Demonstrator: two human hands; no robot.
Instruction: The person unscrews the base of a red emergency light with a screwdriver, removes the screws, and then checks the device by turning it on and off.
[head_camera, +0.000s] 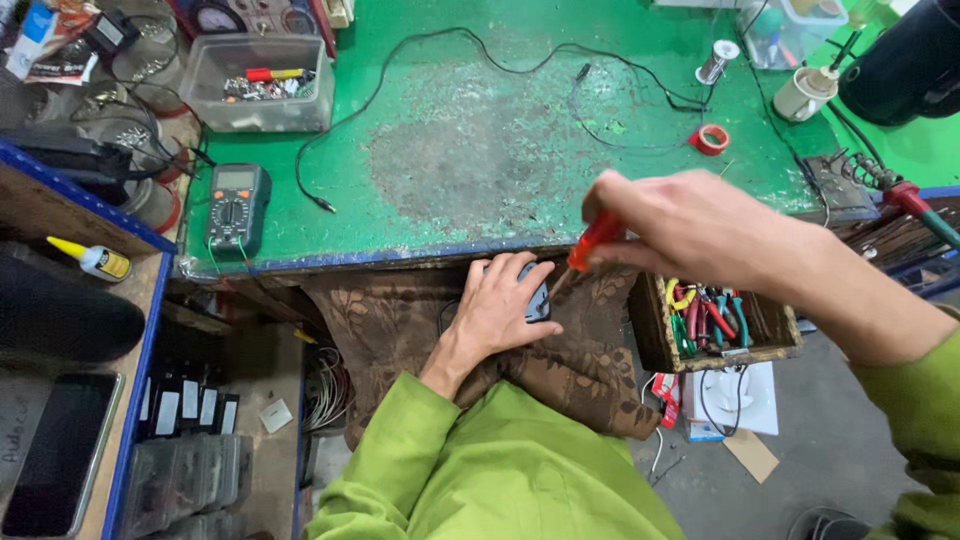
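Right hand (690, 225) fingers clamp a red-handled screwdriver (594, 240), tip down at a small dark device (535, 295)

Left hand (500, 310) fingers close over the device on the brown-clothed lap, just below the green surface (480, 150), beside a wooden tool box (655, 340)

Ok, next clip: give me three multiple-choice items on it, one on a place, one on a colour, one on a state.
1. Where does the multimeter lie?
A. left end of the green bench
B. in the wooden tool box
C. on the lap

2. What colour is the handle of the screwdriver?
A. blue
B. red
C. yellow

3. What is the left hand doing?
A. hanging free
B. pressing a small dark device onto the lap
C. gripping pliers

Answers: 1 A, it lies by the bench's left edge. 2 B, red shows in the right hand. 3 B, its fingers lie over the device.
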